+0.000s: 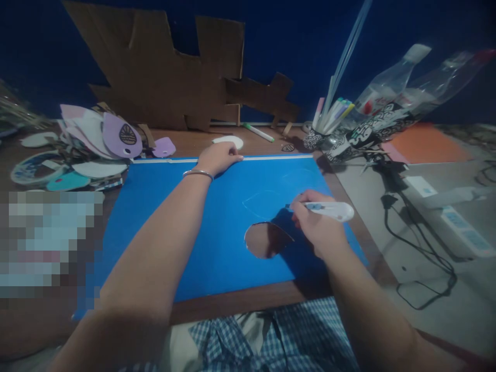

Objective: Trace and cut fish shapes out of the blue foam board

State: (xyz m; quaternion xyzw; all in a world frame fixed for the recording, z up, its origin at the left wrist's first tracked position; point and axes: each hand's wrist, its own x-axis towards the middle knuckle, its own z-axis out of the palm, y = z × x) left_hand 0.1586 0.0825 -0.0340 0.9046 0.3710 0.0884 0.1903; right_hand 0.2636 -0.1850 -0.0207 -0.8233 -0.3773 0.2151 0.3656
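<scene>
A blue sheet (217, 243) lies on the wooden table, with a teardrop-shaped hole (267, 240) cut through it. Just above the hole, a faint leaf-like outline (261, 204) is drawn on the sheet. My right hand (315, 219) is closed around a white utility knife (333, 209), whose tip is near the right end of that outline. At the sheet's far edge rests my left hand (220, 157), fingers bent, beside a white cut-out (228, 140). Its fingertips are partly hidden, so what they grip, if anything, cannot be made out.
Purple and white cut-outs (120, 137) are piled at the back left. Behind the sheet stands brown cardboard (155, 72), with a green-tipped marker (259, 133) before it. Pens (337, 113), plastic bottles (399, 77), orange paper (430, 142) and a black cable (422, 243) are on the right.
</scene>
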